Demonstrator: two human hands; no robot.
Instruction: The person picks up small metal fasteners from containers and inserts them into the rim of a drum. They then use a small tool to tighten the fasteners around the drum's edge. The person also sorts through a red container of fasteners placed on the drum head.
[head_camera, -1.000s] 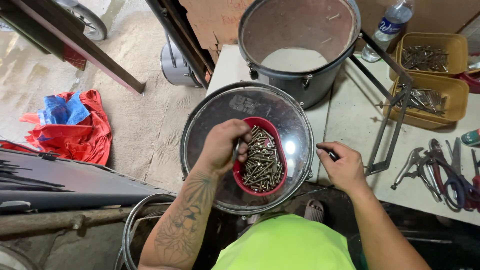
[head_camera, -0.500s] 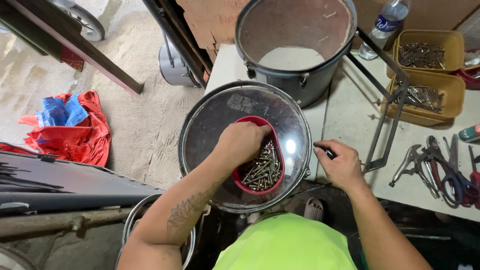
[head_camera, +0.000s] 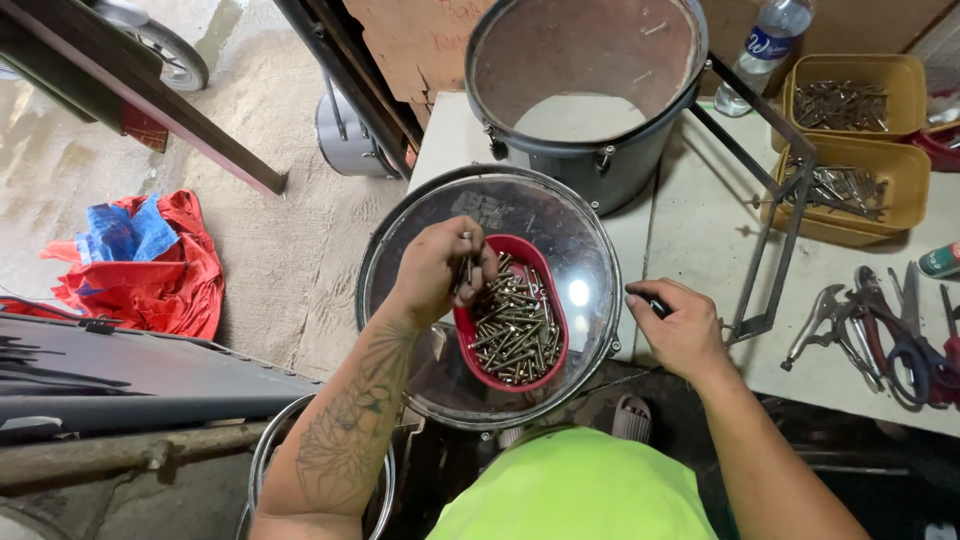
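A red oval tray (head_camera: 512, 325) full of long metal screws (head_camera: 515, 330) lies on the clear head of a drum (head_camera: 400, 290), which sits at the near edge of the white surface (head_camera: 700, 240). The left hand (head_camera: 440, 268) is over the left end of the tray, and its grip is closed on one screw, pinched upright between the fingertips (head_camera: 470, 262) just above the heap. The right hand (head_camera: 680, 330) rests at the right rim of the drum; its grip is clenched around a small dark tool (head_camera: 640, 297), of which only the tip shows.

Behind the drum stands a second drum shell (head_camera: 590, 170), open at the top, dark grey outside and reddish inside. To the right of it a dark metal frame (head_camera: 770, 230) lies across the surface. Further right are two yellow bins (head_camera: 890, 190) with more metal parts, and a plastic bottle (head_camera: 765, 50) stands near them. At the right edge lie pliers and scissors (head_camera: 880, 330) close together.

On the sandy floor to the left there is a red cloth (head_camera: 160, 280) with a blue bag (head_camera: 125, 230) on it.
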